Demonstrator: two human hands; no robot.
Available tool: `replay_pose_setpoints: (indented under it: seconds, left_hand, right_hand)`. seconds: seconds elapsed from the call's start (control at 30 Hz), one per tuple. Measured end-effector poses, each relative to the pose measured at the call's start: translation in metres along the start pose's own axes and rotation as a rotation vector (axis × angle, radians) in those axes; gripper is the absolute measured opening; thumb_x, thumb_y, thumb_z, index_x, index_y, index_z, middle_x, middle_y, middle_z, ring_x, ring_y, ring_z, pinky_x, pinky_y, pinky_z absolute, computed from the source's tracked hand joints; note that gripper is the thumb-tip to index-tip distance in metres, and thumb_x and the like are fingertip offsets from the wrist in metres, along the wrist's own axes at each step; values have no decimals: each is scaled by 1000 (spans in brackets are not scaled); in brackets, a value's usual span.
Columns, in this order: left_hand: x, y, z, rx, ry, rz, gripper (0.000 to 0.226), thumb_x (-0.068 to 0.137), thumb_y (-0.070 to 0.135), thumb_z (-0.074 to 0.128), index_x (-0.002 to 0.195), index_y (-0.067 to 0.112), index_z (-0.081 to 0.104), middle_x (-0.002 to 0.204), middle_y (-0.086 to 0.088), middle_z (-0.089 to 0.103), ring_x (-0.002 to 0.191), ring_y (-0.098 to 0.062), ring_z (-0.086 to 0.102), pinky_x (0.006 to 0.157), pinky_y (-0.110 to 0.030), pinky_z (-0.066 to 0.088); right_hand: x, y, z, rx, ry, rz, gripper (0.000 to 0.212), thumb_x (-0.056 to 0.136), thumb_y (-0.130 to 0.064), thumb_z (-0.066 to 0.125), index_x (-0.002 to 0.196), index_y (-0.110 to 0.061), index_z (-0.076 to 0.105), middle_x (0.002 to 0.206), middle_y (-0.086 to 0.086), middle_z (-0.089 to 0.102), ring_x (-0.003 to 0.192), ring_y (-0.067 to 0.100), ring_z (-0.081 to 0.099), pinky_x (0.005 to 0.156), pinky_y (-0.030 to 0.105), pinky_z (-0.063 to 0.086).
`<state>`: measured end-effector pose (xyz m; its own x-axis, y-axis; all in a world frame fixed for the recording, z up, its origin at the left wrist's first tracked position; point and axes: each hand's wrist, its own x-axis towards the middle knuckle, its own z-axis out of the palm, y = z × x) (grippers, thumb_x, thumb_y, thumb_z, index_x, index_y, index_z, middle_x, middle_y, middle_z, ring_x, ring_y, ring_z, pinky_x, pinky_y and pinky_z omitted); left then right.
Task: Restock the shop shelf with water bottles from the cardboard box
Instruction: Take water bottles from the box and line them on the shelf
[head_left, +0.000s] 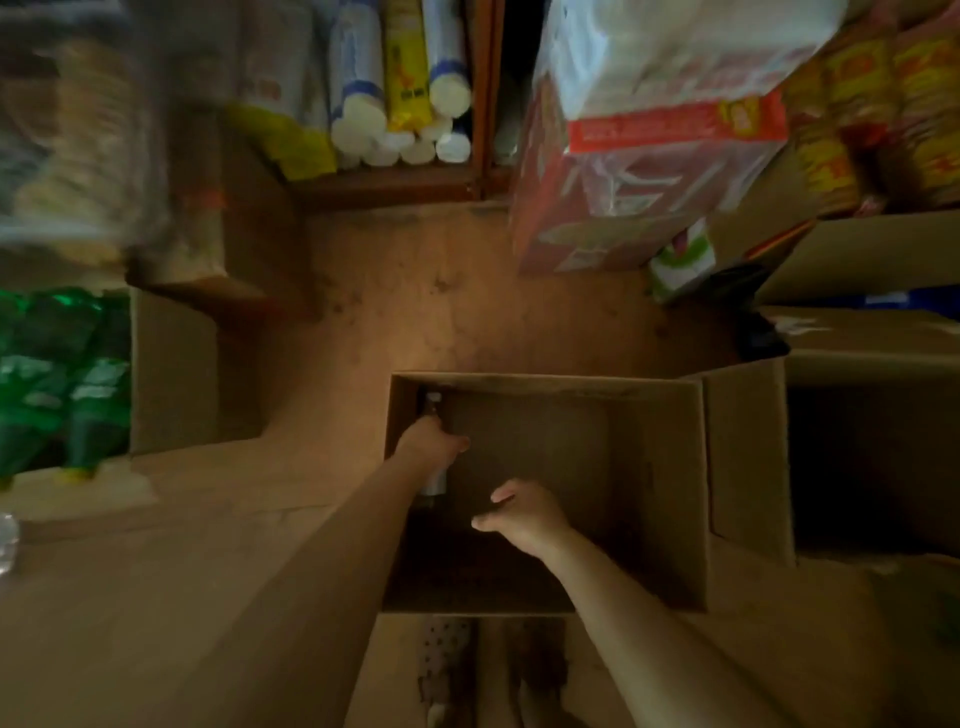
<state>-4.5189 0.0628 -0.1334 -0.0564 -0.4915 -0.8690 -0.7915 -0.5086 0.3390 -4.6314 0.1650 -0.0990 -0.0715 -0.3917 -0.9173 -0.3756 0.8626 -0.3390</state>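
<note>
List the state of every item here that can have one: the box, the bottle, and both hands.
cardboard box: flaps open, on the floor, nearly empty.
water bottle: capped, lying along the box's left wall.
left hand: grips the water bottle.
right hand: loosely curled inside the box, holds nothing.

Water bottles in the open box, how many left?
1 visible: a water bottle against the left wall of the cardboard box, gripped by the left hand. The right hand hovers empty. The dark near corner could hide more.
</note>
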Motion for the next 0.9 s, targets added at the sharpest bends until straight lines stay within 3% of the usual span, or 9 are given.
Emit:
replay_pose_setpoints:
  seconds: [0.1,0.3,0.4,0.47,0.57,0.63,0.7,0.8,0.9]
  left_hand:
    - [59,-24,24,34,9,-11,49,88,22,62,132,8,46,127,-11,56,117,-29,54,94,-35,48]
    - [174,-62,58,224,142,100,33,92,7,48,122,-4,54,123,-23,57,115,-36,55,97,-42,46]
    - [221,-68,68,187,204,113,44,92,13,49,133,-2,45,133,-23,49,124,-38,48,103,-45,41]
    - [242,-67,72,75,212,49,50,94,19,49,140,2,39,143,-21,41,132,-35,40,110,-43,34]
    - [253,-63,75,73,184,33,48,94,18,50,140,6,41,146,-17,39,135,-32,37,112,-37,32]
    - [254,-63,78,147,87,23,41,96,20,49,135,6,48,143,-15,45,131,-30,44,105,-31,37]
    - [250,-67,87,242,-33,11,41,97,22,49,135,6,48,143,-15,44,130,-32,43,103,-32,37]
    - [243,-75,106,302,-73,40,50,96,35,46,137,6,45,145,-17,41,131,-34,42,109,-39,36]
    - [220,-69,108,279,-44,96,46,95,29,48,133,3,49,139,-18,49,126,-34,48,106,-38,40]
  right_hand:
    - [59,13,26,60,-25,31,57,83,-25,72,134,-14,50,137,4,50,126,21,48,100,30,41]
    - [148,28,56,226,-157,82,63,89,-15,65,143,-7,34,145,8,42,132,25,42,98,26,37]
    - [190,34,69,259,-168,61,70,84,-10,71,144,-6,35,145,10,44,132,24,43,88,19,38]
    - [222,41,84,251,-165,30,71,80,-9,75,142,-7,41,143,11,47,130,25,46,90,17,40]
    - [258,56,102,286,-168,14,73,79,-15,76,142,-11,39,140,8,48,130,24,46,99,27,38]
    - [268,62,114,449,-172,20,62,84,-10,70,138,-16,41,128,1,49,125,20,46,93,27,39]
    - [270,68,126,621,-154,63,52,89,-7,64,133,-21,41,129,-6,44,124,16,42,99,30,36]
    - [261,79,130,673,-108,89,59,82,-4,71,135,-13,46,131,0,50,126,19,47,101,33,40]
    - [247,88,119,653,-117,136,58,79,-6,74,132,-11,51,133,9,56,121,25,55,93,34,48]
